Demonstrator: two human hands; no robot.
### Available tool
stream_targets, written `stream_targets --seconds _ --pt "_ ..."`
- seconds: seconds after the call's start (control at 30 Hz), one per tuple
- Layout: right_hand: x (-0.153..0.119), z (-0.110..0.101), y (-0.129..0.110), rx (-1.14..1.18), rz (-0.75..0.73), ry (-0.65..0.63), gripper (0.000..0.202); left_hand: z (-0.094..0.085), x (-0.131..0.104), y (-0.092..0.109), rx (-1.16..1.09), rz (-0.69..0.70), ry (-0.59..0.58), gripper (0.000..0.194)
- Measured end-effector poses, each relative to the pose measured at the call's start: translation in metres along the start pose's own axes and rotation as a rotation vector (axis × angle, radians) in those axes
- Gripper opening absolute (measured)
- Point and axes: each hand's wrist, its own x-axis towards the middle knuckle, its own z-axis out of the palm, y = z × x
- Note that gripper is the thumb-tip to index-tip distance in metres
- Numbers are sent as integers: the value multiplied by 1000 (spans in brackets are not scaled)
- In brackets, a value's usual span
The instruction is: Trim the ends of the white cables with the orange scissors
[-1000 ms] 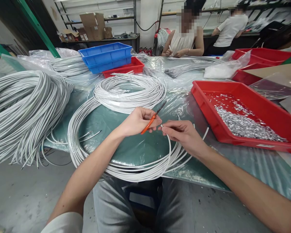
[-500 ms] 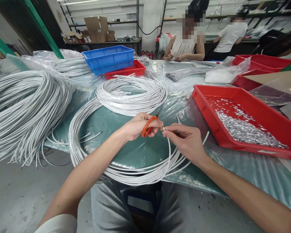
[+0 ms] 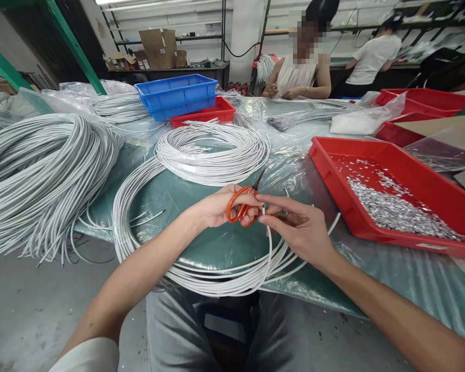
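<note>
My left hand (image 3: 220, 205) is closed around a pair of scissors (image 3: 238, 199) with orange handles. Their dark blades point up and away from me. Just to the right, my right hand (image 3: 304, 227) has its thumb and fingers round the tip of a white cable (image 3: 270, 245). Fingertips of both hands meet at that tip and partly hide it. From there the cable curves down to a large loose coil of white cable (image 3: 217, 281) lying on the table under my hands. A second, tighter coil of white cable (image 3: 213, 170) sits just beyond.
On the right stands a red tray (image 3: 395, 240) with many small silvery pieces. A thick bundle of grey-white cables (image 3: 50, 181) hangs over the table's left edge. Blue bins (image 3: 178, 98) rest on a red bin (image 3: 225, 111) behind. A person (image 3: 300, 77) works across the table.
My right fingers have opened slightly around the cable tip, which shows more between them. The scissors have turned a little in my left hand. The view has shifted slightly.
</note>
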Motion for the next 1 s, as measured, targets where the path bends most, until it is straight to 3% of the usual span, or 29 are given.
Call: stream_targets --seconds 0.37,0.67,0.87,1.0 --pt "4 0 1 28 40 23 30 -4 -4 12 130 127 241 26" --pt "6 -2 -1 75 108 45 26 -2 -6 14 276 174 234 33" --pt "9 -7 3 163 206 4 28 2 -8 14 512 198 289 27" --pt "11 -8 4 183 260 7 32 3 -10 12 874 290 351 28"
